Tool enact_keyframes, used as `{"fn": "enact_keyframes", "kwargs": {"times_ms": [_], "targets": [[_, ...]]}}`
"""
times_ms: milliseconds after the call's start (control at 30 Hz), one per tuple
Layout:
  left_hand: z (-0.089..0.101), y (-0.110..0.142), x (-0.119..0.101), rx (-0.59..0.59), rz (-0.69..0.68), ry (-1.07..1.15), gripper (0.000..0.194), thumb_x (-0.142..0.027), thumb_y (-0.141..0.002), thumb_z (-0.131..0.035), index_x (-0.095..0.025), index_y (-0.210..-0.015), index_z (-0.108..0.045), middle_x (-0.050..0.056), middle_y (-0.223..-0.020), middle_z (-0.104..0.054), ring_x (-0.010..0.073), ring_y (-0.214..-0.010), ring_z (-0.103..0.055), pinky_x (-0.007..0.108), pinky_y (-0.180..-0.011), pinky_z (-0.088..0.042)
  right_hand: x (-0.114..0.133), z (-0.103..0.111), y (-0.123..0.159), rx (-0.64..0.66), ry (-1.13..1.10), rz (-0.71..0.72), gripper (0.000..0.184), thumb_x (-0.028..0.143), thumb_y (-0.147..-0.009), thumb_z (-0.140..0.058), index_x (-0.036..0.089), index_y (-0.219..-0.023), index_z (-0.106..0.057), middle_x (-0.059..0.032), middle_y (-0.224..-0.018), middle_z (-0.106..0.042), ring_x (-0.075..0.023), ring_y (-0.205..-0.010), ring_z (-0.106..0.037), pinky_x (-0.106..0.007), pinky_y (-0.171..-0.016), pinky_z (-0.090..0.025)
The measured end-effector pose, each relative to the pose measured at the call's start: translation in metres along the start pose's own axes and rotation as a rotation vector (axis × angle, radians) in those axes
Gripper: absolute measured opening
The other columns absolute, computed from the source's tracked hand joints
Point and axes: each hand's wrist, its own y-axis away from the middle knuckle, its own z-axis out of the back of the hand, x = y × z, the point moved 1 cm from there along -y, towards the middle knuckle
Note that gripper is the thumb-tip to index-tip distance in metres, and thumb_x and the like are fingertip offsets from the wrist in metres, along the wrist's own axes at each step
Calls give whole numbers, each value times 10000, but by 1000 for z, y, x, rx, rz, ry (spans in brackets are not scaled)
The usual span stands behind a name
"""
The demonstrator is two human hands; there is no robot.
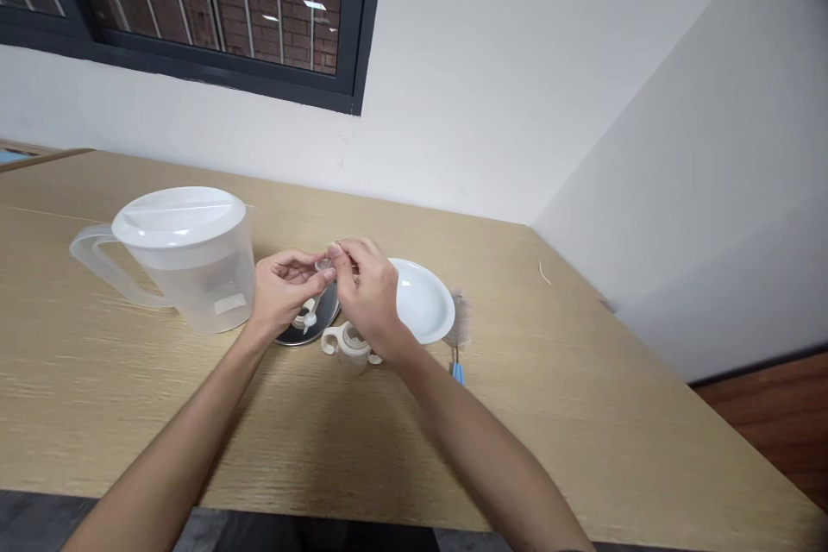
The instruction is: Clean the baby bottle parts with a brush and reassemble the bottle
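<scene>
My left hand (286, 287) and my right hand (368, 283) meet over a dark round tray (316, 329) with a shiny rim. Between their fingertips is a small translucent piece (323, 264), pinched by the left thumb and fingers; its kind is unclear. The right fingers are closed in a pinch at the same spot, and what they grip is mostly hidden. White plastic parts (305, 317) lie on the tray below. Just under my right hand stands a small clear cup (353, 349) with two cream handles, partly covered by the wrist.
A translucent lidded pitcher (207, 276) holding liquid stands left of my hands. To the right are a white plate (423, 302) and a bottle brush (459, 328) with a blue handle. A thin bent strip (544, 272) lies farther right on the wooden table (556, 414).
</scene>
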Motion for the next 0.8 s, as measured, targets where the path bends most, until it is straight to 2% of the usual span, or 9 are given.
{"fn": "enact_keyframes", "kwargs": {"times_ms": [133,267,533,800], "targets": [[-2,0,-2,51,-25,-55,326,-300,-536,-880,-164,-707,-639,45,-762,-721,177,-765,-693,270,-721,-555,-2,1,-1,-9,21,-3,275,335,-1012,-424,229,-880,-640,-18,-879,-656,-149,-838,-593,-267,-722,-417],[-3,0,-2,139,-12,-63,316,-291,-552,-863,-173,-725,-626,60,-807,-721,214,-869,-706,310,-802,-561,-5,7,-5,-43,-9,-7,288,345,-1020,-396,228,-857,-603,-21,-845,-617,-149,-809,-578,-266,-706,-434],[-5,2,-8,164,-19,-111,271,-204,-544,-828,-157,-727,-633,48,-791,-719,159,-744,-681,263,-730,-546,-4,18,-13,-121,-60,34,278,313,-1018,-380,218,-840,-570,-37,-899,-548,-146,-851,-559,-289,-783,-466],[-6,2,-11,181,-16,-125,267,-182,-521,-817,-156,-724,-645,72,-816,-736,192,-785,-693,309,-772,-553,-7,26,-18,-184,-136,49,248,316,-1014,-394,225,-856,-562,-38,-913,-552,-143,-827,-583,-300,-732,-501]]}}
